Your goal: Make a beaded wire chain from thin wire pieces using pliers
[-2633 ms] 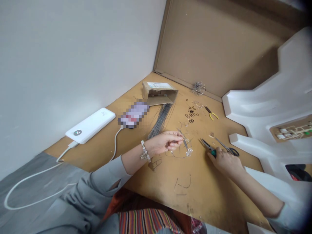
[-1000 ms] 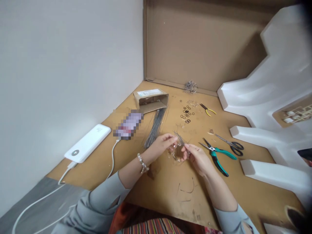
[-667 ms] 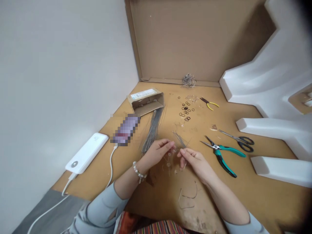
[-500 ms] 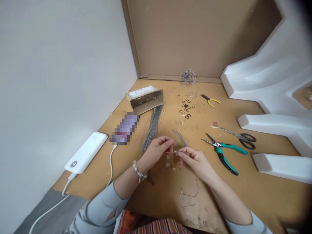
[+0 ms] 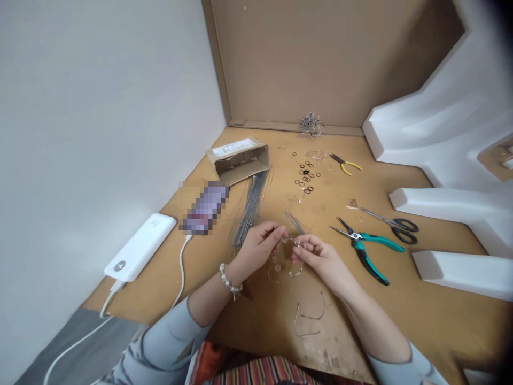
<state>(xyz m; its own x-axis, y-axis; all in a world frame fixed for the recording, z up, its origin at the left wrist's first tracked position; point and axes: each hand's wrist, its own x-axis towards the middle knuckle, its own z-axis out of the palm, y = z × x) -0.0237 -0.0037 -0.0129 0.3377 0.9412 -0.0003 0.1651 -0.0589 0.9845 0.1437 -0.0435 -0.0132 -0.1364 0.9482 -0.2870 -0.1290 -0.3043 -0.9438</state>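
Between my two hands hangs a thin wire loop strung with clear beads, held above the table. My left hand, with a beaded bracelet on its wrist, pinches the loop's left side between thumb and fingers. On the right side, my right hand grips the same loop close to a clear bead at its fingertips. Just beyond my hands lie a few short wires. A bundle of long grey wires rests behind my left hand. Two bent wire pieces lie nearer to me.
Teal-handled pliers, scissors and yellow-handled pliers lie to the right. Black rings are scattered ahead. A cardboard box, a phone and a cabled power bank occupy the left. White foam borders the right.
My right hand has risen slightly and turned, and the beaded loop now spreads wider between my hands. My left hand stays nearly in place. The view has shifted a little.
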